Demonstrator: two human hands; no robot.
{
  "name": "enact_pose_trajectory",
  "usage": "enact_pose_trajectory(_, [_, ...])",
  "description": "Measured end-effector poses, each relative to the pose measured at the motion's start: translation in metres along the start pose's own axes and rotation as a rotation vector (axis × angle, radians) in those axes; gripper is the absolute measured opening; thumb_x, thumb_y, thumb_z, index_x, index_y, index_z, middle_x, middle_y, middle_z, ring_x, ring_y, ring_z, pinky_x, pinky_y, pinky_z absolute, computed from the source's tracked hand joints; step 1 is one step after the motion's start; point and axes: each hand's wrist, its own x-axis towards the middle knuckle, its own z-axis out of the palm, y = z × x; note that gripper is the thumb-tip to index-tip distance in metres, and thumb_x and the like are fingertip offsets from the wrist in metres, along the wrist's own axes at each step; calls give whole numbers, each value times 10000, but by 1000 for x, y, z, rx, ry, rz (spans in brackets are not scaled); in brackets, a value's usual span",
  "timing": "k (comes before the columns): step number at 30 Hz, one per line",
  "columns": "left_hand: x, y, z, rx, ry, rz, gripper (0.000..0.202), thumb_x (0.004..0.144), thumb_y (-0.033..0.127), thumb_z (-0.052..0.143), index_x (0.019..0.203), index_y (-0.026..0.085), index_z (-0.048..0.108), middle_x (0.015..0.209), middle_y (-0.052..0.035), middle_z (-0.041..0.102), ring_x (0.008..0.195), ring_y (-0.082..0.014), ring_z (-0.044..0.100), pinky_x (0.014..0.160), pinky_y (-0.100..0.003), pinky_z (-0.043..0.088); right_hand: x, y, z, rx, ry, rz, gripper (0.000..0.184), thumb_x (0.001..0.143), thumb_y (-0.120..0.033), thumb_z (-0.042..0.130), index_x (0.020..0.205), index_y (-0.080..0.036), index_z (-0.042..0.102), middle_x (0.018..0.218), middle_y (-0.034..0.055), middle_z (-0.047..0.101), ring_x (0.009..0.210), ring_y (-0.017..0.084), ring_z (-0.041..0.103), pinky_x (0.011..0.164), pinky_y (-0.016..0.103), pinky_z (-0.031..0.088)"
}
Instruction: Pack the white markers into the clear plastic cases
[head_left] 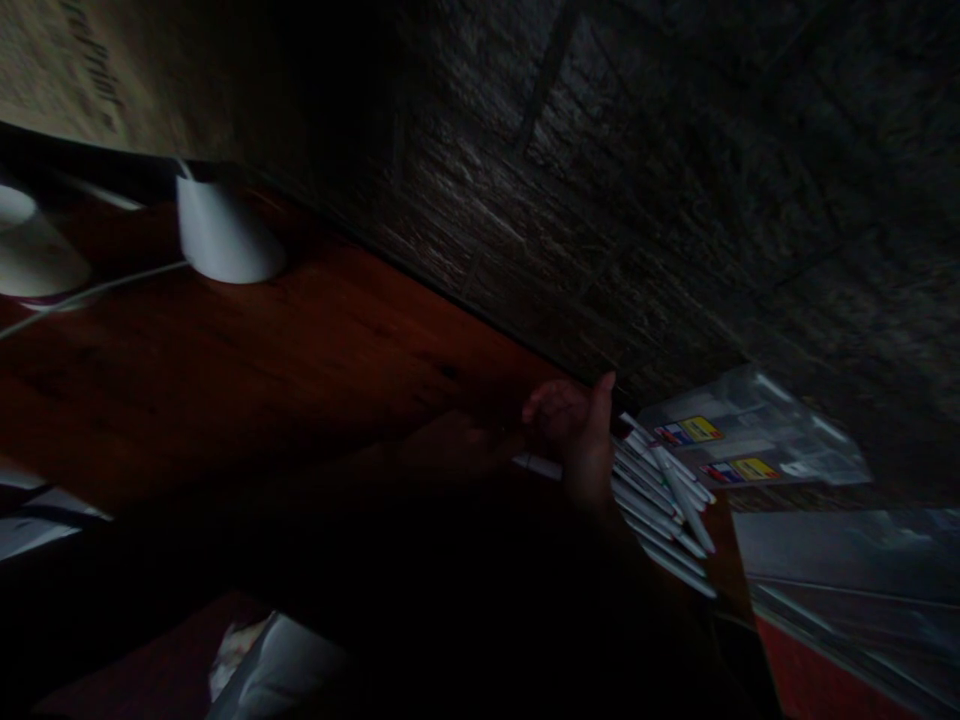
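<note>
The scene is very dark and tilted. My right hand (pixel 574 432) is over the red-brown wooden desk (pixel 300 350), close to the dark textured wall. Its fingers are curled and its thumb points up. A white marker (pixel 538 466) sticks out on the left side of the hand, and the fingers seem closed round it. Just right of the hand lies a row of several white markers (pixel 664 500), side by side. My left hand is out of sight.
Clear plastic packets with yellow and blue labels (pixel 750 435) lie beyond the markers, with a stack of clear sleeves (pixel 862 570) at the right. A white cone-shaped device (pixel 221 235) and a white cable (pixel 90 292) sit at the far left. Pale crumpled material (pixel 277 665) is at the bottom.
</note>
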Motion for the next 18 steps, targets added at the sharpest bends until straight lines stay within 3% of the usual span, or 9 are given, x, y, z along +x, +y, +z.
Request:
enact_pose_trajectory(3, [0, 3, -1, 47, -37, 17, 327, 1009, 189, 539, 1331, 147, 577, 1199, -149, 736, 983, -244, 748, 789, -337, 609, -1, -1, 1, -94, 3, -35, 825, 863, -923, 282, 729, -211, 675, 705, 54, 657, 682, 166, 592, 678, 311, 467])
enact_pose_trajectory(5, [1, 1, -3, 83, -15, -1, 319, 1001, 152, 537, 1316, 137, 588, 1219, -151, 732, 1005, -246, 745, 809, -337, 604, 3, 1, -2, -222, 13, -76, 739, 884, -868, 394, 739, -211, 700, 760, 55, 686, 756, 171, 622, 771, 318, 491])
enact_pose_trajectory(9, [7, -7, -8, 155, 132, 28, 286, 1010, 163, 532, 1275, 120, 631, 1180, -160, 734, 1089, -269, 708, 928, -388, 565, 5, 0, -18, -543, -168, -124, 460, 947, -647, 563, 869, -241, 764, 884, 32, 728, 869, 178, 652, 908, 327, 477])
enact_pose_trajectory(14, [9, -4, -10, 205, 200, 36, 230, 1033, 190, 506, 1147, 132, 697, 1114, -152, 733, 1070, -270, 676, 936, -407, 538, -23, -6, -43, -690, -295, -73, 377, 987, -523, 557, 942, -220, 776, 863, 2, 738, 795, 151, 634, 755, 272, 483])
enact_pose_trajectory(18, [11, 5, -6, 161, 277, 89, 285, 1018, 195, 552, 1280, 157, 659, 1344, -149, 665, 1277, -283, 601, 1136, -483, 463, -49, -4, -72, -679, -276, -29, 337, 925, -507, 651, 965, -213, 811, 885, 29, 774, 766, 172, 657, 695, 284, 498])
